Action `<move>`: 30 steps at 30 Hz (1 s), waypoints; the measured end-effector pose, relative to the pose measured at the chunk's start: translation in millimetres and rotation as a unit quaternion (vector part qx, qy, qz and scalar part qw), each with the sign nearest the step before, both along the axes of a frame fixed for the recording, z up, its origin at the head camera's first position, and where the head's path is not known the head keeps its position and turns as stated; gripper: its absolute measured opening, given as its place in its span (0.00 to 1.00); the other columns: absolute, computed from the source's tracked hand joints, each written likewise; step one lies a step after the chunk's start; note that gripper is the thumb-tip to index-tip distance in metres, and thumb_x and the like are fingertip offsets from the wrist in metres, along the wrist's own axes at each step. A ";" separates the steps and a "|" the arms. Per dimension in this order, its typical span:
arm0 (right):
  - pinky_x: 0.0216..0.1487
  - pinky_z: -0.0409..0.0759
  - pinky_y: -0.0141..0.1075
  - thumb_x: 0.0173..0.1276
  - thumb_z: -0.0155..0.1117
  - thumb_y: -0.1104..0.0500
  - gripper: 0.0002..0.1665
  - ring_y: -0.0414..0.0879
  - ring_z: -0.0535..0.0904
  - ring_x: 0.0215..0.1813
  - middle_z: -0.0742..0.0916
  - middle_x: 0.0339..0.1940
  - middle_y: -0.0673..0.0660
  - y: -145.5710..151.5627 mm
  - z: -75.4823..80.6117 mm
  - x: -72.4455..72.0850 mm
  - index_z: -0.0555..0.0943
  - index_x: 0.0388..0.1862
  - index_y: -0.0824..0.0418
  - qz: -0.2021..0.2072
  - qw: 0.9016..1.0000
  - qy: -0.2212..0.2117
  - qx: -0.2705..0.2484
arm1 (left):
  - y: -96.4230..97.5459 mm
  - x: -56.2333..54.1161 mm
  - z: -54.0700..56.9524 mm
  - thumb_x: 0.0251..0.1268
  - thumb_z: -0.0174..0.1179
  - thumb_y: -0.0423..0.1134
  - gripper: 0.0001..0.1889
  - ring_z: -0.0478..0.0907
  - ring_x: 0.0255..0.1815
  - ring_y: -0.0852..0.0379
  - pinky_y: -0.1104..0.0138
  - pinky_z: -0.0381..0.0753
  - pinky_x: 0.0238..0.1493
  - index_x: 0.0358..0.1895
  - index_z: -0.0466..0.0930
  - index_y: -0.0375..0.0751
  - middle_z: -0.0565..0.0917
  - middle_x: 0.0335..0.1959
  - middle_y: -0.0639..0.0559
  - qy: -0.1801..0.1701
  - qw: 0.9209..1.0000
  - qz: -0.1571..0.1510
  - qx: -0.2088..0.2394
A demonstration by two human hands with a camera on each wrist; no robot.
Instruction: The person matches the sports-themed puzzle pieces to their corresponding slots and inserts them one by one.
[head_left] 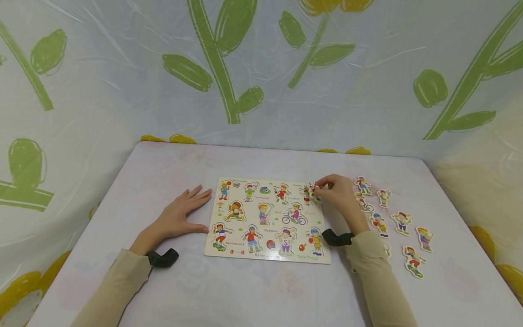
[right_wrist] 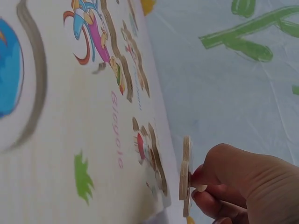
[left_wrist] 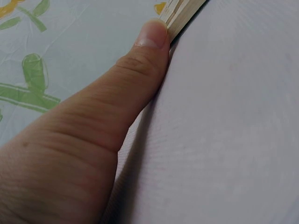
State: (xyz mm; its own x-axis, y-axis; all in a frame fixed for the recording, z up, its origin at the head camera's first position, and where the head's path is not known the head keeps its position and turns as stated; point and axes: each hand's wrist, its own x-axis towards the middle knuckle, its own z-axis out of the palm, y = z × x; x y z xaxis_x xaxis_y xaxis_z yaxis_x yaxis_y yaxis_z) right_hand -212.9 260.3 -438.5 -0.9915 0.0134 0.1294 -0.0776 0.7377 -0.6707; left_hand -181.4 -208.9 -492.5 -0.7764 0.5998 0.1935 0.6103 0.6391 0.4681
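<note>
A wooden peg puzzle board (head_left: pixel 241 229) with pictures of children playing sports lies on the table. My right hand (head_left: pixel 338 193) pinches a small wooden puzzle piece (right_wrist: pixel 185 172) by its knob, tilted up over the board's top right corner near the tennis figure's recess (right_wrist: pixel 152 156). Seen from the head, fingers partly cover that piece. At the board's left side, my left hand (head_left: pixel 180 214) lies with fingers spread, and its thumb (left_wrist: pixel 135 65) touches the board's edge.
Several loose puzzle pieces (head_left: pixel 402 222) are scattered on the table (head_left: pixel 261 295) right of the board, some partly behind the right forearm. One shows a skateboarder (head_left: pixel 413 262). Curtain-like sheeting (head_left: pixel 135 86) with green leaf prints rises behind the table. Each wrist wears a black device (head_left: pixel 163 258).
</note>
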 end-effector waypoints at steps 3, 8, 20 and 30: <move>0.29 0.67 0.38 0.59 0.71 0.64 0.08 0.50 0.68 0.31 0.85 0.32 0.59 -6.6 -1.8 0.5 0.87 0.38 0.66 0.016 1.000 0.011 -0.006 | -0.1 0.2 -0.2 0.49 0.72 0.64 0.52 0.48 0.80 0.43 0.49 0.42 0.78 0.75 0.63 0.40 0.63 0.77 0.50 0.003 1.000 0.000 0.001; 0.27 0.67 0.37 0.58 0.71 0.65 0.08 0.49 0.68 0.30 0.84 0.31 0.59 -16.2 -2.1 -0.1 0.87 0.37 0.66 0.036 0.999 0.023 -0.006 | 1.0 0.1 1.3 0.49 0.72 0.64 0.52 0.48 0.80 0.43 0.47 0.43 0.78 0.75 0.63 0.40 0.62 0.77 0.50 0.005 1.000 -0.001 0.002; 0.27 0.68 0.38 0.61 0.69 0.63 0.06 0.49 0.68 0.27 0.85 0.32 0.58 -46.8 0.6 -8.5 0.87 0.35 0.65 0.080 0.996 0.025 -0.015 | -0.3 -0.5 0.1 0.48 0.71 0.66 0.54 0.48 0.79 0.42 0.47 0.44 0.78 0.75 0.63 0.40 0.63 0.77 0.50 0.012 1.000 -0.003 0.001; 0.28 0.70 0.39 0.62 0.68 0.63 0.05 0.50 0.69 0.29 0.85 0.35 0.59 -70.2 -4.9 -10.8 0.87 0.35 0.64 0.094 0.995 -0.003 -0.039 | 0.3 -1.5 -0.4 0.48 0.69 0.68 0.54 0.47 0.80 0.46 0.50 0.42 0.78 0.76 0.62 0.43 0.61 0.77 0.54 -0.001 1.000 0.001 -0.008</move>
State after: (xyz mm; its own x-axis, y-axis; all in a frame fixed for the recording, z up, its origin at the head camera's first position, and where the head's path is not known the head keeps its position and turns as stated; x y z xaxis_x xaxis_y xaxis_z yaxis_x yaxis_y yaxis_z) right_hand -223.7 190.1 -443.4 -0.9782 -0.1630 0.1290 -0.2051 0.6562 -0.7262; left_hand -182.9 -208.6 -492.9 -0.7779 0.6013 0.1824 0.6083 0.6479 0.4584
